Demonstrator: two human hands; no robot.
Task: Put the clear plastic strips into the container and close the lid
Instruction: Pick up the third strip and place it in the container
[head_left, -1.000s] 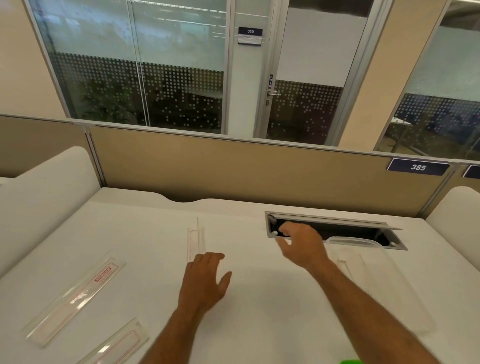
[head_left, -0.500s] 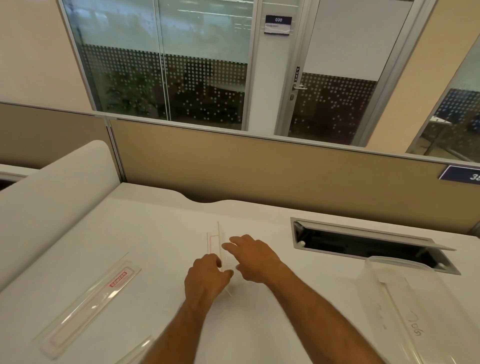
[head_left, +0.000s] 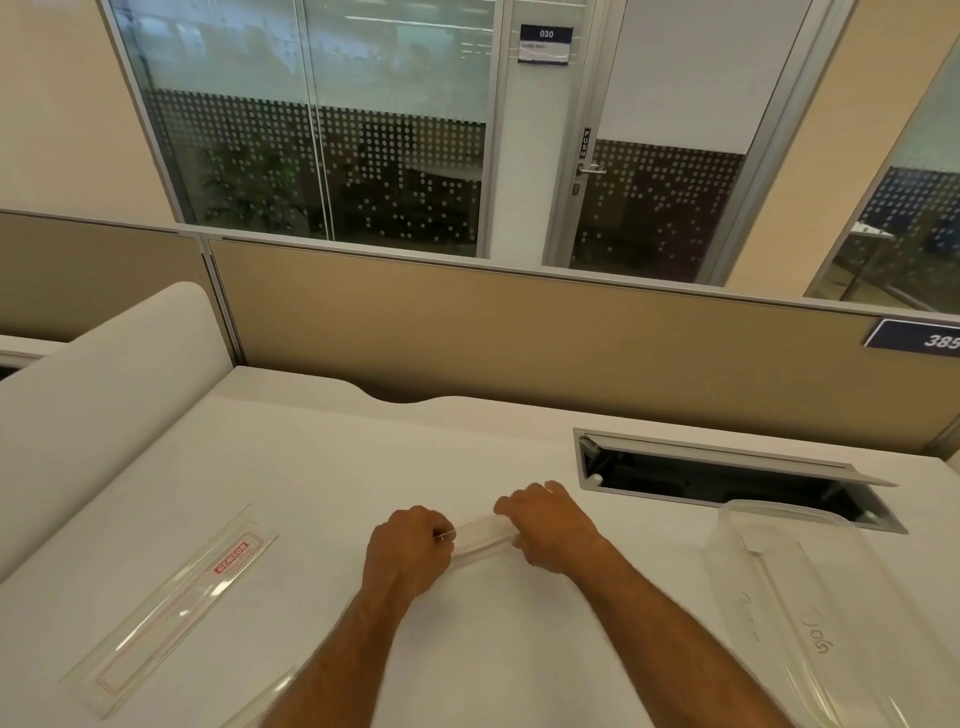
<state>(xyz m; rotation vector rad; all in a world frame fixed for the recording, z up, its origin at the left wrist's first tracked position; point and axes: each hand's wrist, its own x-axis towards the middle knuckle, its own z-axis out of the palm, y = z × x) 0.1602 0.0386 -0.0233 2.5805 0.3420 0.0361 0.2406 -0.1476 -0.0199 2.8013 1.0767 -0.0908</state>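
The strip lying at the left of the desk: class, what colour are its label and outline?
Red, on clear plastic: the strip shows a red label and a thin red outline, seen in the head view.

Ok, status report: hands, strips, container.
Left hand and right hand grip one strip. Labelled strip on desk. Container at right, lid unclear. Nothing blocking.
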